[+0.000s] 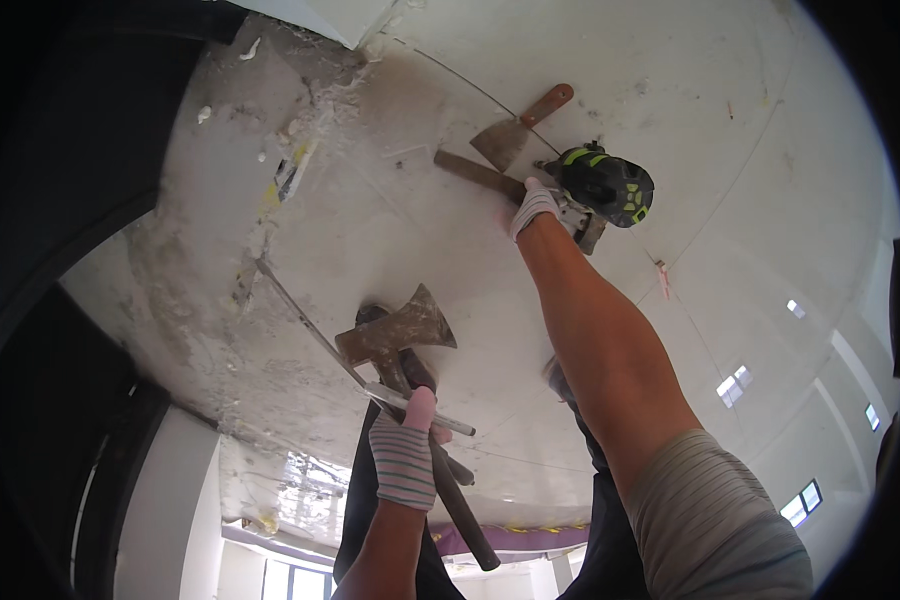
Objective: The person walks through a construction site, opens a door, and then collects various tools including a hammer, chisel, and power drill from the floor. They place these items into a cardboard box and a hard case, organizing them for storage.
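Observation:
My left hand (405,455), in a striped knit glove, is closed around an axe (400,330). The axe head points up and away from me, and its handle runs down past my palm. A long thin metal rod (315,325) and a pale pen-like stick (440,418) cross the same grip. My gloved right hand (535,208) is low by the floor, closed on what looks like a wooden-handled hammer (475,172); its head is partly hidden. Beside it lies a black and lime-green tool (610,185), kind unclear. A putty knife (505,143) with a red-brown handle lies just beyond.
Pale, glossy floor tiles (750,250) spread to the right. At left the floor is rough and dusty, with a yellow-marked scrap (290,180). A small red-and-white scrap (663,278) lies to the right. Dark panels stand along the left, and my legs and shoes are below.

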A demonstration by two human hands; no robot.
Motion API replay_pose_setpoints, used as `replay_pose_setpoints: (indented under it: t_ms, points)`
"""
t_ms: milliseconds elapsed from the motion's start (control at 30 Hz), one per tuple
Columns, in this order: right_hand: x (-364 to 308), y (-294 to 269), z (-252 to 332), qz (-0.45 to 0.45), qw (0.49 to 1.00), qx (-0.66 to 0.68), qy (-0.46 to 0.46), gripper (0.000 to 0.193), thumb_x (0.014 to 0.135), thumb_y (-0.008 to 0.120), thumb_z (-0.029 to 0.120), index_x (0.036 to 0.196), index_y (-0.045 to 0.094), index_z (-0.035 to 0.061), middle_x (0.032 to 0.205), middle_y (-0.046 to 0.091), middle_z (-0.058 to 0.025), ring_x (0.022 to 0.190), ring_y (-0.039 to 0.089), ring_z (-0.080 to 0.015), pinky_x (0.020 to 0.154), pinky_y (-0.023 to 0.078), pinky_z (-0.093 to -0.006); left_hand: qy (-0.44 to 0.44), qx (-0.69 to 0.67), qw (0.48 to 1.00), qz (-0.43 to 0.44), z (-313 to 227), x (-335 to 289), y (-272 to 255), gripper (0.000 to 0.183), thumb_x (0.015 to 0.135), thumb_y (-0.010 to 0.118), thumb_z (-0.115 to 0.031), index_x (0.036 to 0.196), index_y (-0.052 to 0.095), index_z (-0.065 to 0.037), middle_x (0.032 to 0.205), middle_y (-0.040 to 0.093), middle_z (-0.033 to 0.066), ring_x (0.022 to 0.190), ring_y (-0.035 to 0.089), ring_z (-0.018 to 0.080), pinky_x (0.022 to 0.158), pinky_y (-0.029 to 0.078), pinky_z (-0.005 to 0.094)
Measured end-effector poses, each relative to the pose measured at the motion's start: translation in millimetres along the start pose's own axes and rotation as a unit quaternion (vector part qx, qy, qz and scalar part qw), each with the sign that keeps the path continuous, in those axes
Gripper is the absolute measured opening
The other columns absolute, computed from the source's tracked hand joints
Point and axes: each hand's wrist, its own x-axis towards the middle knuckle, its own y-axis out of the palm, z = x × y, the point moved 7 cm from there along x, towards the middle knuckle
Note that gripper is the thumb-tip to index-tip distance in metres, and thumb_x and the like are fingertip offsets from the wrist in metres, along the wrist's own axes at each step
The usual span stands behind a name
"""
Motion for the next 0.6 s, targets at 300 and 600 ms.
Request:
replay_pose_setpoints:
  t_ms: [300, 600]
  points:
    - [26, -90, -35, -0.015, 0.997, 0.037, -0.06, 0.024, 0.086, 0.067, 0.03, 0.087, 0.049, 0.0139, 0.077, 0.048, -0.0054, 0.059, 0.05, -0.0205, 0.052, 0.051, -0.0369, 0.054, -0.024, 0.998, -0.031, -5, 2, 6, 0.029, 0.095, 0.071, -0.027, 0.088, 0.056, -0.003, 0.056, 0.052, 0.004, 0.048, 0.05, 0.0156, 0.049, 0.044, 0.0303]
    - [-32, -205, 23, -0.076, 0.976, -0.17, -0.111, 0.027, 0.093, 0.068, 0.025, 0.077, 0.05, 0.0118, 0.049, 0.041, -0.0015, 0.035, 0.041, -0.0191, 0.036, 0.034, -0.0352, 0.008, 0.029, 0.999, -0.01, -6, -6, 23, 0.028, 0.092, 0.074, -0.028, 0.096, 0.057, -0.007, 0.067, 0.052, 0.0001, 0.052, 0.051, 0.0098, 0.046, 0.04, 0.0249]
